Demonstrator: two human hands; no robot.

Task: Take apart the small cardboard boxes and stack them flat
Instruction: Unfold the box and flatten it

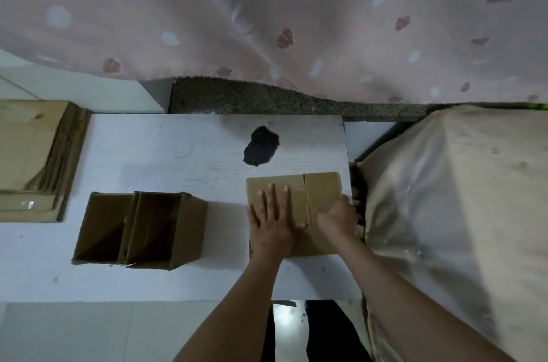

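Corrugated Cardboard Box, Closed — Under Both Hands at Right of Tabletop

Item: small brown cardboard box [296,213], corrugated, matte, rectangular, top flaps shut with a seam running across near its right end. Location: right part of the white tabletop [148,154], close to its right edge.

Handling: left hand [274,221] lies flat on the top, fingers [270,192] straight and spread, pressing down. Right hand [338,216] curls over the right end; its fingertips are hidden, so whether they pinch a flap cannot be told.

Step, as judged: opening this box is just beginning. Next move likely calls for steadying with the left hand while the right lifts the flap along the seam.

Adjacent stock: two open boxes [139,228] side by side at centre-left, hollow, dark inside, edges ragged. Flattened cardboard stack [32,160] at far left, layered, edges stepped.

Surroundings: black rough patch [261,148] on the tabletop; pink floral curtain [267,20] behind; tan cloth-covered bulk [459,213] to the right.
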